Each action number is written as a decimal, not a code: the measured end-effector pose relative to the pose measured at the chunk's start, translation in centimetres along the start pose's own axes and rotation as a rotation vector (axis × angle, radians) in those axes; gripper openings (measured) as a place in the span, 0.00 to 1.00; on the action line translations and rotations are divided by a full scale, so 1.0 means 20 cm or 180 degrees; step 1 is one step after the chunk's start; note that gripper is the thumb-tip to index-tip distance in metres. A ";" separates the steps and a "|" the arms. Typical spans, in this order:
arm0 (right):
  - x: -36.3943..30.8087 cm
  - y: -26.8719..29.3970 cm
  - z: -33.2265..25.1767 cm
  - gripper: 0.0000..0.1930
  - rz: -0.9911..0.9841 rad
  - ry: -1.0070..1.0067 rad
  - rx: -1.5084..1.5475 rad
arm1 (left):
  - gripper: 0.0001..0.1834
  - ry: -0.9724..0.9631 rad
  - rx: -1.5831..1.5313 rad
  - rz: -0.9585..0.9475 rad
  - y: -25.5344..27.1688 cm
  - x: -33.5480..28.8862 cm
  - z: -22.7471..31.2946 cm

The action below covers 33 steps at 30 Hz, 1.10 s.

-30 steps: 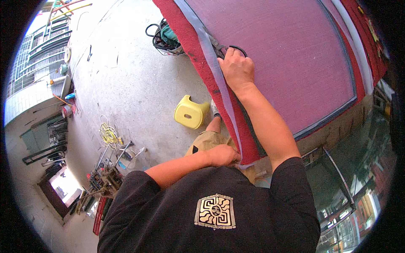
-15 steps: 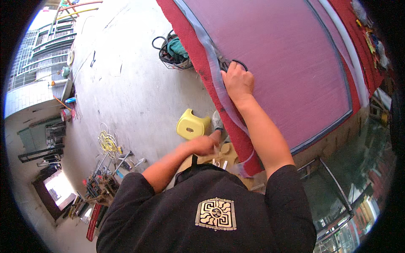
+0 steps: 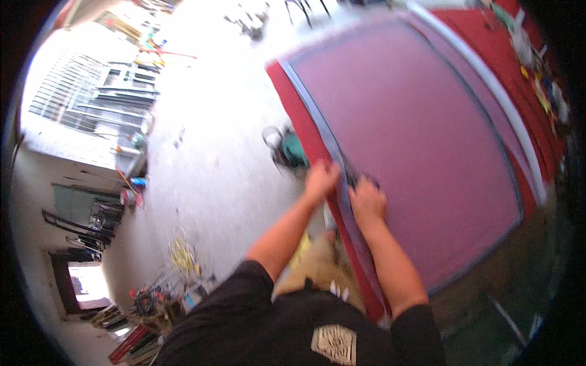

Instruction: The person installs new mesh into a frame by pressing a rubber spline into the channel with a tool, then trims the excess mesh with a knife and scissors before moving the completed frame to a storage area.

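Note:
A large framed panel covered in see-through mesh (image 3: 403, 134) lies on a red-covered table (image 3: 287, 91). A loose strip of mesh (image 3: 311, 107) runs along the panel's left side, outside the dark frame. My left hand (image 3: 322, 181) is closed at this strip and seems to pinch its edge. Just right of it, my right hand (image 3: 368, 201) grips dark scissors (image 3: 350, 173), whose blades point forward along the frame. Blur hides the blade tips and the exact cut line.
A basket holding a teal cloth (image 3: 293, 149) stands on the floor left of the table. A rolled white length (image 3: 488, 73) lies along the panel's right side. Coiled yellow cord (image 3: 182, 255) and piled tools (image 3: 152, 305) are at the lower left.
My left hand has moved from near my waist up to the mesh strip. My right hand still holds the scissors. The view has shifted, showing the panel's far end.

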State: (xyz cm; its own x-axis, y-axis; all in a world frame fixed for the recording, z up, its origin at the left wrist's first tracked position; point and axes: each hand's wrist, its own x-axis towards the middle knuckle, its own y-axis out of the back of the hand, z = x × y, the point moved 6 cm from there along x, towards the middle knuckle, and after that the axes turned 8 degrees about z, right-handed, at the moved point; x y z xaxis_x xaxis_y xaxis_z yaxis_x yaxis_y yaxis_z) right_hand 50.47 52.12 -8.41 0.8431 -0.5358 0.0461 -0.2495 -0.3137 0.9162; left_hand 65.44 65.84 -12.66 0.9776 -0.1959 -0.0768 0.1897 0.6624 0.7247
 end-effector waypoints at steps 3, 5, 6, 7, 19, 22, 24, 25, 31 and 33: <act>-0.04 0.10 0.00 0.27 0.0504 0.0266 -0.0309 | 0.29 0.0174 0.0137 -0.0630 -0.02 0.03 0.08; -0.03 0.05 0.00 0.28 0.0438 0.0222 -0.0555 | 0.31 0.0028 0.0036 -0.0637 -0.05 0.02 0.03; -0.06 0.03 0.01 0.29 0.0347 0.0121 -0.0644 | 0.31 0.0076 0.0011 -0.0749 -0.08 -0.01 0.02; -0.08 0.04 0.02 0.30 0.0306 0.0166 -0.0653 | 0.32 0.0172 -0.0001 -0.0937 -0.09 -0.03 0.01; -0.02 0.12 -0.10 0.30 0.0335 0.0252 -0.0728 | 0.25 -0.0560 0.0271 -0.1461 -0.01 0.14 0.09; 0.00 0.13 -0.10 0.28 0.0365 0.0335 -0.0980 | 0.22 -0.0467 0.0143 -0.1763 -0.04 0.13 0.10; -0.02 0.13 -0.06 0.27 0.0395 0.0305 -0.0954 | 0.23 -0.0351 -0.0152 -0.1841 -0.05 0.10 0.10; -0.03 0.13 -0.06 0.26 0.0438 0.0321 -0.0926 | 0.22 -0.0264 -0.0123 -0.1828 -0.04 0.09 0.09; -0.04 0.12 -0.06 0.28 0.0577 0.0363 -0.0731 | 0.23 -0.0170 -0.0045 -0.1881 -0.02 0.08 0.09; -0.03 0.11 -0.07 0.28 0.0466 0.0313 -0.0732 | 0.23 -0.0126 -0.0047 -0.1932 -0.02 0.08 0.09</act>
State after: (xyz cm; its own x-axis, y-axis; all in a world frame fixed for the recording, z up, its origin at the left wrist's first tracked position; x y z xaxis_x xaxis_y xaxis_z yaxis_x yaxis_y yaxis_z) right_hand 50.02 52.81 -5.83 0.8511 -0.4800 0.2127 -0.2668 -0.0466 0.9626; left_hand 66.85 63.99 -11.85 0.6903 -0.5685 -0.4476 0.7138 0.4338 0.5499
